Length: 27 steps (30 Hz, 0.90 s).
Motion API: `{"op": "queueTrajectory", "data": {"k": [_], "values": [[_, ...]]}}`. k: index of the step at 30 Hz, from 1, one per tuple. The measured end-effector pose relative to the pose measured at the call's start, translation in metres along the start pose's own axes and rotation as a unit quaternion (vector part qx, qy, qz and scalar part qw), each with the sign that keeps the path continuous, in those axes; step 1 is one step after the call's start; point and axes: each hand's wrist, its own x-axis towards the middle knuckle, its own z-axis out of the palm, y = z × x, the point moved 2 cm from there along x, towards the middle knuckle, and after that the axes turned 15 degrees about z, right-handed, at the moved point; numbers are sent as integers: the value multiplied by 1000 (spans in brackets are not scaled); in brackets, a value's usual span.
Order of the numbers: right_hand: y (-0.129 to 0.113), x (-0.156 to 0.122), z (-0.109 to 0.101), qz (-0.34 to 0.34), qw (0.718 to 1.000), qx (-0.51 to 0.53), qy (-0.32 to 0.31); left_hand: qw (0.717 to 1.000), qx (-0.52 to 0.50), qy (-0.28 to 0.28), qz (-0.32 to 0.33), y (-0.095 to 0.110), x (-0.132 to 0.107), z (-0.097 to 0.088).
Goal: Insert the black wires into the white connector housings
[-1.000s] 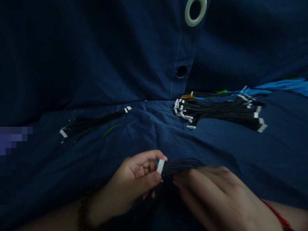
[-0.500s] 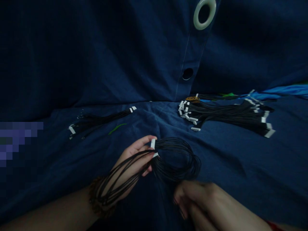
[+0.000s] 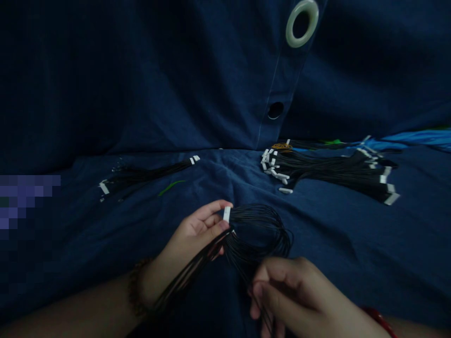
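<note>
Head view. I took the pale ring [image 3: 302,23] set in the blue cloth [image 3: 105,94] as my reference point. Well below the ring, my left hand [image 3: 195,230] had its thumb and fingers clenched on a white connector [image 3: 227,214]. From it, a looped wire bundle [image 3: 259,218] of thin black strands curved toward the right of the ring's line. A few strands crossed back toward my left wrist. My right hand [image 3: 289,291], also well below the ring, had its fingers [image 3: 271,277] curled closed on the bundle's lower strands, though they hid the exact hold. The two holds appeared to keep the strands apart and under control at both points.

Below and right of the ring lay a heap of finished-looking harnesses [image 3: 334,171], their white ends gathered at both sides, apparently to keep them sorted. Below and left of the ring lay a smaller bunch [image 3: 148,177], with a green strip [image 3: 170,188] just beside it.
</note>
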Motion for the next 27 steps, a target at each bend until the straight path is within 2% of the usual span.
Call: {"op": "queueTrajectory", "data": {"k": [3, 4, 5, 7, 8, 9, 10, 12, 14, 15, 17, 18, 19, 21, 23, 24, 25, 26, 27], "values": [[-10, -10, -8, -25, 990, -99, 101, 1000, 8, 12, -2, -1, 0, -1], [-14, -14, -13, -17, 987, -102, 120, 1000, 5, 12, -1, -2, 0, -2], [-18, -18, -19, 4, 991, -73, 111, 1000, 0, 10, 1, -3, 1, -3], [-25, -22, -32, 61, 996, 63, 3, 1000, -15, 0, 5, -5, 3, -6], [-29, -23, -39, 67, 985, 145, -71, 1000, -21, -4, 6, -6, 4, -7], [-34, -24, -48, 48, 968, 214, -122, 1000, -24, -7, 6, -6, 4, -8], [-38, -24, -58, 8, 956, 259, -135, 1000, -25, -10, 6, -6, 4, -8], [-46, -23, -77, -95, 961, 253, -63, 1000, -18, -9, 3, -5, 4, -8], [-51, -24, -91, -168, 963, 202, 54, 1000, -4, -6, 1, -3, 3, -8], [-53, -27, -95, -198, 957, 183, 110, 1000, 3, -7, -1, -2, 3, -7], [-55, -35, -98, -266, 926, 177, 200, 1000, 7, -9, -3, -2, 4, -7], [-56, -39, -97, -296, 912, 184, 216, 1000, 2, -16, -4, -2, 4, -7], [-57, -43, -93, -316, 907, 195, 200, 1000, -4, -22, -7, -3, 5, -6], [-57, -47, -81, -291, 925, 224, 95, 999, -15, -30, -14, -4, 5, -5], [-53, -47, -65, -198, 956, 215, -7, 999, -20, -37, -23, -3, 2, -3], [-50, -46, -57, -149, 973, 178, -18, 999, -20, -40, -26, -1, -1, -2], [-47, -45, -51, -114, 987, 114, 5, 999, -22, -43, -22, 0, -4, -1], [-44, -45, -46, -96, 994, 30, 49, 998, -25, -47, -16, 3, -7, 1], [-41, -44, -42, -96, 988, -58, 101, 998, -27, -54, -7, 4, -11, 2]]}}
